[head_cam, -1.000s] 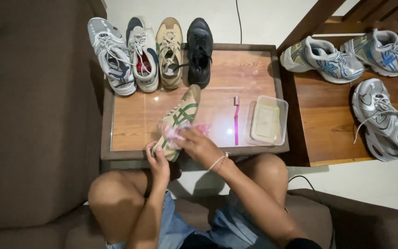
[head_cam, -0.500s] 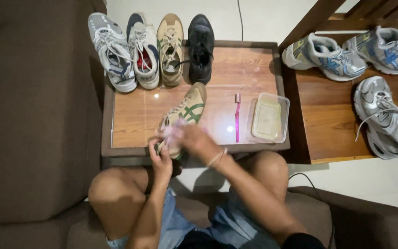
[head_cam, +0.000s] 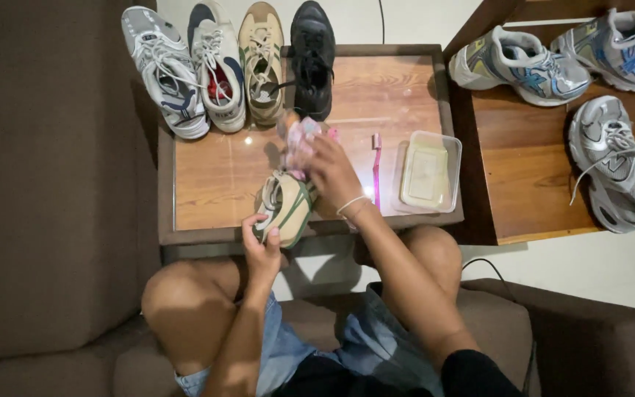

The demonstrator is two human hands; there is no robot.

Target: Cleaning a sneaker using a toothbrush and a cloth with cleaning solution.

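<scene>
Shoe and cloth over a glass-topped wooden table [head_cam: 214,184], between brown sofa and white floor.

The shoe [head_cam: 286,208] now sits nearer the table's front edge, left hand [head_cam: 261,246] gripping its heel; the right hand [head_cam: 332,170] has lifted, fingers clenched on a pink cloth [head_cam: 301,140]. Four shoes [head_cam: 233,62] line the far edge; toothbrush [head_cam: 377,169] and tub [head_cam: 429,171] lie right.

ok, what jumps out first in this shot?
The hands at the table's near edge: the left hand grips a beige shoe with green stripes, the right hand presses a pink cloth onto it. Behind, four shoes line the table's far edge.
</scene>
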